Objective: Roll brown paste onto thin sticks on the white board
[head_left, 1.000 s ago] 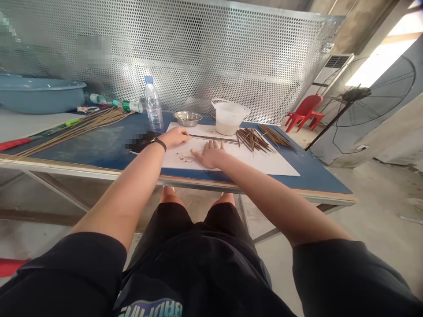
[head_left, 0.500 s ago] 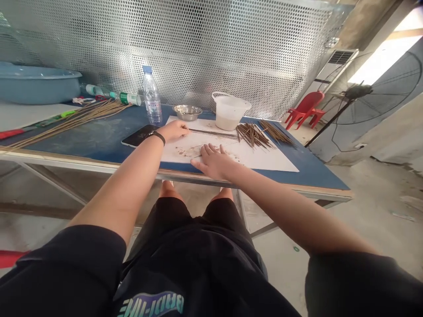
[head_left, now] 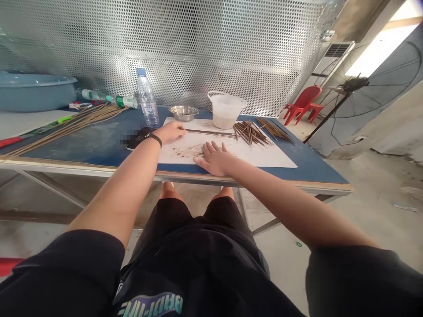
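My left hand (head_left: 172, 131), with a dark band at its wrist, is closed at the left end of a few thin brown sticks (head_left: 211, 133) lying across a white board (head_left: 271, 158). Its fingertips pinch together there, and the exact grip is partly hidden. My right hand (head_left: 216, 159) lies palm down on the board near its front edge, fingers spread. Brown crumbs and smears (head_left: 181, 152) mark the board between my hands. A loose pile of short brown sticks (head_left: 251, 133) rests to the right of the long ones.
Behind the sticks stand a white bucket (head_left: 226, 112), a metal bowl (head_left: 183, 113) and a water bottle (head_left: 147, 99). More sticks (head_left: 275, 130) lie at the right. Long tan rods (head_left: 76, 125) and a blue basin (head_left: 36, 93) occupy the left. A perforated metal sheet (head_left: 185, 48) backs the table.
My right hand has slid slightly to the right on the board, its fingers a little more spread. My left hand stays at the stick ends. The view has shifted slightly.
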A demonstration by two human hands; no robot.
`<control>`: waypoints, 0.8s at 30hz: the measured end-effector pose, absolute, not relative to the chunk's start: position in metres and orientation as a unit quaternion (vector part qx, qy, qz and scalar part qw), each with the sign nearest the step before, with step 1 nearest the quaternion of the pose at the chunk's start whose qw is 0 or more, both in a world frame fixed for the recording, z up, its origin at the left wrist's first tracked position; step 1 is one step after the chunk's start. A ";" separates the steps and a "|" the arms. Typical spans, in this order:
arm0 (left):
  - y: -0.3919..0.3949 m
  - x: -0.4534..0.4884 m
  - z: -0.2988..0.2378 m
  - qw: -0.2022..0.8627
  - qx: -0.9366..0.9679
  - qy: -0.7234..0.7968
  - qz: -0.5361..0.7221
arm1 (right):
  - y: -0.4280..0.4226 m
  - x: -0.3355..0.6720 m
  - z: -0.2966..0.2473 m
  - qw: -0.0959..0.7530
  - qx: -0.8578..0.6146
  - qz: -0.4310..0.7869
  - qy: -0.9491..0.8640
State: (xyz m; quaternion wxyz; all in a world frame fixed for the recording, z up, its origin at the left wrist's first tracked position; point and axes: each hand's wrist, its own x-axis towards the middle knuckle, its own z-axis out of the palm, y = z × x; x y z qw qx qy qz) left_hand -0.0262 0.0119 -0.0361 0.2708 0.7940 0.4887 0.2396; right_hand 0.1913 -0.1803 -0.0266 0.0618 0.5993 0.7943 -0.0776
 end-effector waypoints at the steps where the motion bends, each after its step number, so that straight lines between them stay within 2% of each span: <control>1: 0.012 -0.026 -0.036 0.271 0.794 0.490 0.238 | -0.188 0.194 -0.026 0.059 0.599 -0.075 0.795; 8: 0.013 -0.028 -0.036 0.277 0.791 0.493 0.234 | -0.173 0.234 -0.019 -0.016 0.586 -0.033 0.809; 11: 0.011 -0.029 -0.035 0.280 0.790 0.490 0.238 | -0.147 0.264 -0.013 0.011 0.593 -0.008 0.805; 15: 0.008 -0.028 -0.034 0.276 0.784 0.499 0.244 | -0.132 0.290 -0.013 0.004 0.584 -0.007 0.812; 24: 0.008 -0.027 -0.035 0.278 0.784 0.498 0.245 | -0.146 0.272 -0.020 -0.091 0.554 -0.030 0.827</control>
